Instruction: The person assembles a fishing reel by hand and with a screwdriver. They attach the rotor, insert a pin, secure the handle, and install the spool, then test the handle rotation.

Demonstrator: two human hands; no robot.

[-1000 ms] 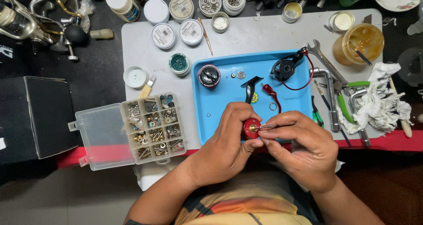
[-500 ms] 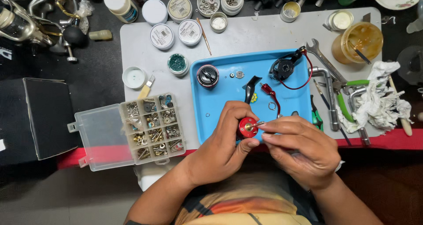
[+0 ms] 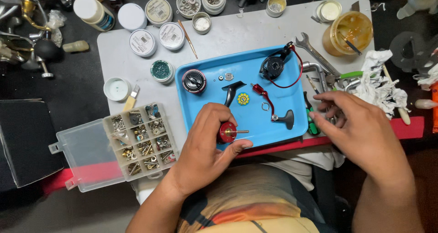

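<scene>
Head view shows your left hand [image 3: 205, 146] gripping the round red metal reel part with its brass shaft [image 3: 228, 132] over the blue plastic tray [image 3: 200, 105] while your open, empty right hand [image 3: 360, 128] reaches the bench-side tools [image 3: 319, 73], needing a careful pick.

A small round red reel part [image 3: 227, 132] with a thin brass shaft pointing right, over the blue tray's [image 3: 255, 62] front edge

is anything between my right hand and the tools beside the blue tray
Nothing visible. The right hand hovers directly over the tools right of the blue tray, fingertips nearly on them. The left hand holds the red part.
</scene>
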